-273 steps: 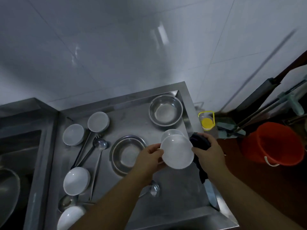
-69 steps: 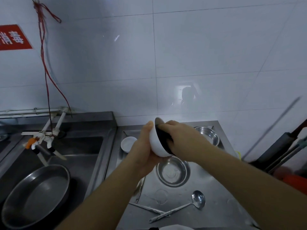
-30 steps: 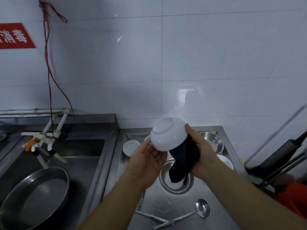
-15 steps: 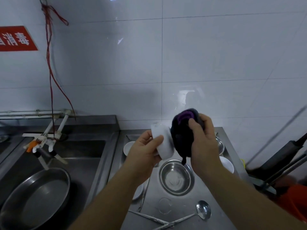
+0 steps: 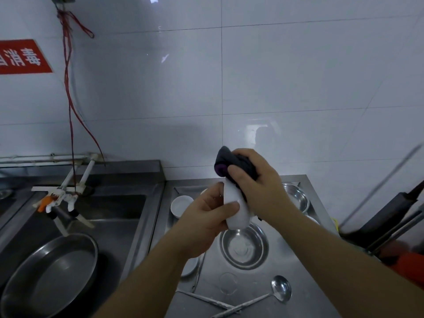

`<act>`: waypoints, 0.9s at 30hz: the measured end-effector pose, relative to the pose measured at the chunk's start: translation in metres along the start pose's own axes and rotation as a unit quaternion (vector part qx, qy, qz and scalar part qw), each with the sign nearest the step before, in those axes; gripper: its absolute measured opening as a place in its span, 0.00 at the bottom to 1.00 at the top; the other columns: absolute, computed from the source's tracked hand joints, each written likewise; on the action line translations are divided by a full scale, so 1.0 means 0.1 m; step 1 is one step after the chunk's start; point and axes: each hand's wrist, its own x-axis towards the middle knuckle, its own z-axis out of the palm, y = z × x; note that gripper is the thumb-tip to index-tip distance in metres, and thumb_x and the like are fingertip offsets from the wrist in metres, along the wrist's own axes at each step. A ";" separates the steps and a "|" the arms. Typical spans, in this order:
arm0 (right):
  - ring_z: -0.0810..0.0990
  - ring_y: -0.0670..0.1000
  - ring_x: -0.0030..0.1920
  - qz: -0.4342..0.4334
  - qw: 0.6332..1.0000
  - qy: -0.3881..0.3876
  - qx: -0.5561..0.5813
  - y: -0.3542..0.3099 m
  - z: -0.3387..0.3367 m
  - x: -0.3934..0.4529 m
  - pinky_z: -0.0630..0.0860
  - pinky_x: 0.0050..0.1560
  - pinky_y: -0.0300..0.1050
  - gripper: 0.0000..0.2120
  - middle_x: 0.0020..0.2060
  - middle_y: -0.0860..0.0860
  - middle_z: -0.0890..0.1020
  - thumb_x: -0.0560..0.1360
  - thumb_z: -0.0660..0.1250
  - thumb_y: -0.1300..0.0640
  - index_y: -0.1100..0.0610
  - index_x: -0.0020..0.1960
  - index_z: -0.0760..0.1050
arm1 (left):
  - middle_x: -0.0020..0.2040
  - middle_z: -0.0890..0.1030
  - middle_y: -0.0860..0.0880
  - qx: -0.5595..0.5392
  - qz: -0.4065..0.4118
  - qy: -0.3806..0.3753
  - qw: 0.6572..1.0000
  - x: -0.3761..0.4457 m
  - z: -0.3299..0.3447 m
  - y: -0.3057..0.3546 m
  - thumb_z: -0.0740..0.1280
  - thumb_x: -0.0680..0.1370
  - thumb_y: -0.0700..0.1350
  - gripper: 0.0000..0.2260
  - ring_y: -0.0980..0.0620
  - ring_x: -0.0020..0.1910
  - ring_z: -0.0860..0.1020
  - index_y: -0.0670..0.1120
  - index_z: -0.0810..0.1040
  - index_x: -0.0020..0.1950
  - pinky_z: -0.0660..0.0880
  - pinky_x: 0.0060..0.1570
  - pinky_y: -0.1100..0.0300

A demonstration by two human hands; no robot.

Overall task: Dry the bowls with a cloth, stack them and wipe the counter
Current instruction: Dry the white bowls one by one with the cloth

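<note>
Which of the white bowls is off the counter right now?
The white bowl tipped on edge, gripped by the left hand while the right hand presses the dark cloth into it. The small white bowl sits upright on the counter.

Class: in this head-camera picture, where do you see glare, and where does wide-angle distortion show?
Head view: soft glare on the wall tiles above the right hand; tile lines and counter edge bow outward; dim, even light; the pole at right looks smeared.
</note>
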 end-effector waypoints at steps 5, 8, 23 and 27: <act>0.84 0.56 0.51 0.243 0.925 0.077 0.284 0.05 0.00 0.11 0.81 0.49 0.53 0.14 0.49 0.54 0.85 0.80 0.69 0.44 0.52 0.57 0.83 | 0.62 0.83 0.41 -0.016 0.032 -0.018 0.999 -0.01 0.04 0.06 0.70 0.81 0.41 0.15 0.41 0.60 0.83 0.49 0.81 0.67 0.82 0.57 0.50; 0.86 0.58 0.46 0.366 0.838 0.070 0.399 0.08 0.04 -0.01 0.83 0.42 0.51 0.24 0.46 0.58 0.85 0.80 0.67 0.37 0.57 0.57 0.86 | 0.64 0.82 0.39 0.000 0.057 -0.022 0.998 0.03 0.05 0.11 0.71 0.79 0.44 0.16 0.40 0.63 0.81 0.50 0.81 0.67 0.80 0.62 0.49; 0.87 0.59 0.46 0.413 0.801 0.151 0.407 -0.17 0.17 0.03 0.85 0.47 0.54 0.22 0.47 0.58 0.86 0.80 0.68 0.40 0.59 0.58 0.83 | 0.59 0.83 0.40 0.122 0.060 -0.008 0.991 -0.01 -0.12 0.23 0.66 0.82 0.53 0.13 0.45 0.58 0.83 0.50 0.81 0.63 0.81 0.59 0.50; 0.80 0.53 0.32 0.466 0.737 0.161 0.462 -0.12 0.39 -0.11 0.80 0.36 0.45 0.17 0.32 0.53 0.78 0.80 0.69 0.43 0.57 0.43 0.78 | 0.55 0.83 0.46 0.282 0.070 -0.003 0.957 -0.10 -0.18 0.03 0.63 0.83 0.55 0.12 0.43 0.56 0.82 0.53 0.78 0.64 0.81 0.60 0.42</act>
